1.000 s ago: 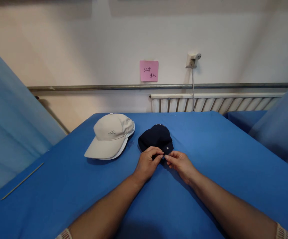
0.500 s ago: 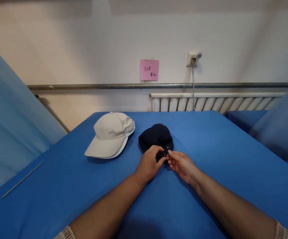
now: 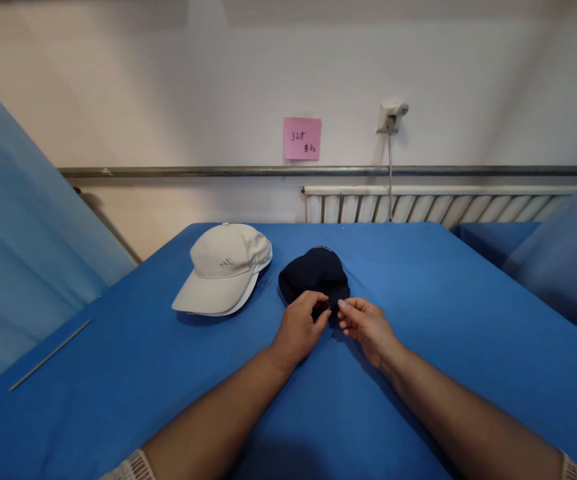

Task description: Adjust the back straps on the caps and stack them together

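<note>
A dark navy cap lies on the blue-covered table, its near edge under both hands. My left hand curls over that edge, thumb and fingertips closed on it, with a small glint between them. Just to its right, my right hand pinches at the cap's near right edge, thumb against forefinger. The strap or fastening there is too small and dark to make out. Left of the dark cap sits a cream baseball cap with a small striped logo, stacked over a white cap and something dark beneath.
A thin stick lies at the table's left side. Blue curtains hang on both sides. Behind the blue table are a wall with a pink note, a metal pipe, a radiator and a plugged socket.
My right fingertips have drawn slightly away from the left ones, and a small white mark on the cap no longer shows. The whole view has shifted a little.
</note>
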A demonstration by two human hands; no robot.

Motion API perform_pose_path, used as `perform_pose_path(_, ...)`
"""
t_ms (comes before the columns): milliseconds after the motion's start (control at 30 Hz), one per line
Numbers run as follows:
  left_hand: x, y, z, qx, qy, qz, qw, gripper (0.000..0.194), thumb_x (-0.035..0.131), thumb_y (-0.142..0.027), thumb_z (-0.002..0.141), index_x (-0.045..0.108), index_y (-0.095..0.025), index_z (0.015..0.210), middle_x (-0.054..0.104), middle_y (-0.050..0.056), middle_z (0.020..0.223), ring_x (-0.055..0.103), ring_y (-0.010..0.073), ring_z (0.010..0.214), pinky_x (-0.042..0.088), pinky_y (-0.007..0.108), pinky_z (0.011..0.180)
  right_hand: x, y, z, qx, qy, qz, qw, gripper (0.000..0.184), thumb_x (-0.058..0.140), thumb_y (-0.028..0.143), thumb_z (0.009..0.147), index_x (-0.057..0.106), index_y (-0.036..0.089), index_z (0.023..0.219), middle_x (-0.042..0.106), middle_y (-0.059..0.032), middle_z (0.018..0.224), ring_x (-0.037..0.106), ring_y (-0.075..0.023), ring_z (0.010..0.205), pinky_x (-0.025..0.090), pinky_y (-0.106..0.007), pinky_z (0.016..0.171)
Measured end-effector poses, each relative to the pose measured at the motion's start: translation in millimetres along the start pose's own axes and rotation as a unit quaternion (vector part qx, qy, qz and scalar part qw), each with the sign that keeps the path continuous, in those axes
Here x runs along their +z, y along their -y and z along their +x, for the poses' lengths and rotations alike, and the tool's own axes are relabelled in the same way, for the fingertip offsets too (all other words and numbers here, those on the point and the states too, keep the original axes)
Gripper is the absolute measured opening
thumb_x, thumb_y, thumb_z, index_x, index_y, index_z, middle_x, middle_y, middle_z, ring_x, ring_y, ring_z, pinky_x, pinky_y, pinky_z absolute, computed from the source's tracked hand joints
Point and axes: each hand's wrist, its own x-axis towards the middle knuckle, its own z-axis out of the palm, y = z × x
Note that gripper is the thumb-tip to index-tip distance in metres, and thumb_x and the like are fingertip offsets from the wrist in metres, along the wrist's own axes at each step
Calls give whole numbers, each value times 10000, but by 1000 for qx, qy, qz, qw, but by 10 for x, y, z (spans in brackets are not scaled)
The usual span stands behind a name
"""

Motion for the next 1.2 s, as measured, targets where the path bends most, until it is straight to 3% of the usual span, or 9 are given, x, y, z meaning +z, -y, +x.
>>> perform_pose_path(667,18,-6,-10,29,52,15,998,166,543,-176,871,641,-204,1002,658,57,989,614,182,923,501,340,848,-2,4,12,-13,8,10,1000,344,821,412,648,572,175,650,596,21,610,508,-79,520,394,-222,510)
perform_pose_path(800,15,-10,-7,22,31,4,999,176,552,-155,861,650,-198,1002,660,56,986,624,171,921,510,318,845,-28,-5,3,53,13,46,997,281,810,371,690,616,171,722,647,-6,679,575,-96,571,435,-215,518)
perform_pose_path(900,10,-10,-6,14,19,-1,1000,186,570,-142,844,653,-195,1002,663,50,981,629,168,917,515,310,840,-5,-10,-53,122,52,75,988,235,787,338,730,659,149,785,670,-34,733,613,-107,622,478,-222,554)
perform_pose_path(967,12,-11,-8,8,15,-4,1000,198,573,-136,839,653,-199,1009,663,45,982,631,167,919,516,309,842,35,-17,-98,134,80,109,982,193,791,283,729,669,144,785,663,-25,734,617,-101,652,495,-218,601)
perform_pose_path(1100,30,-24,-23,7,18,-16,1000,236,572,-107,825,655,-210,1020,664,38,1007,632,165,937,516,310,857,113,-52,-130,91,59,166,980,206,839,215,654,665,167,753,631,21,692,594,-81,648,471,-193,599)
perform_pose_path(1200,41,-26,-37,13,33,-28,999,239,566,-96,823,663,-215,1006,670,34,1016,632,165,952,511,314,875,130,-86,-94,34,26,144,989,250,864,235,607,666,163,742,615,31,668,560,-70,612,436,-188,572)
